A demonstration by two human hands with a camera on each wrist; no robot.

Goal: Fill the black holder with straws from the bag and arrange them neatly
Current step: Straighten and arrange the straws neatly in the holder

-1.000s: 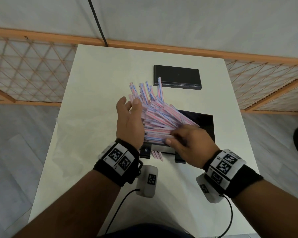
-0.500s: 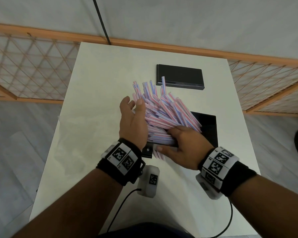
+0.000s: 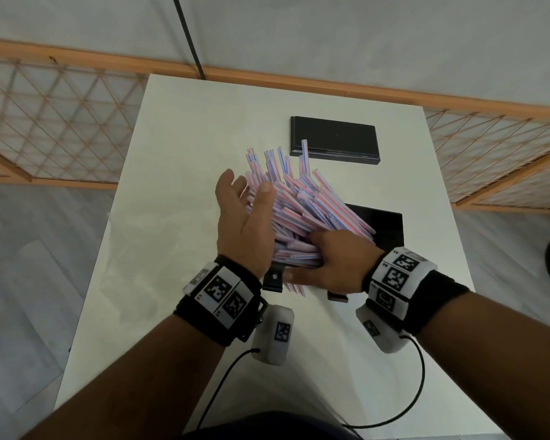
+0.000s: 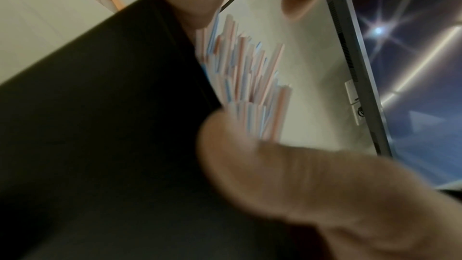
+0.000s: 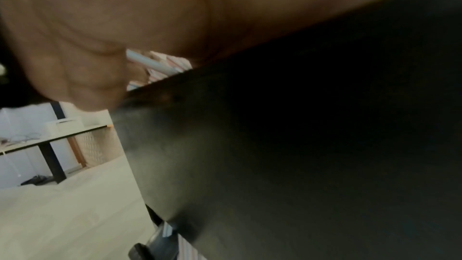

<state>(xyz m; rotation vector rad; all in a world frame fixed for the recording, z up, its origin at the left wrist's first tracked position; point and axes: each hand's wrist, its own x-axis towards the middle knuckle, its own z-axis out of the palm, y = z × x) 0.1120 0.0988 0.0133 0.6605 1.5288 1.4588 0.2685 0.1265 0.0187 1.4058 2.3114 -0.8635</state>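
A loose fan of pink, blue and white striped straws (image 3: 302,201) lies slanted in the black holder (image 3: 391,223), far ends pointing up and away. My left hand (image 3: 246,185) is open, its palm flat against the left side of the pile and its thumb on top. My right hand (image 3: 305,258) grips the near ends of the straws, thumb along the holder's front. In the left wrist view, straws (image 4: 250,78) stand beside the holder's wall (image 4: 100,126). The right wrist view shows straw ends (image 5: 162,66) under my palm, above the holder (image 5: 300,135).
A flat black lid (image 3: 334,138) lies at the back of the white table (image 3: 172,233). A few straw ends (image 3: 294,289) poke out beneath the holder's front, between its feet (image 3: 272,279). Wooden lattice panels (image 3: 45,122) flank the table on both sides.
My right hand has slid left along the near ends of the straws and closed on them. The fan has drawn closer together. My left hand stays against the pile's left side.
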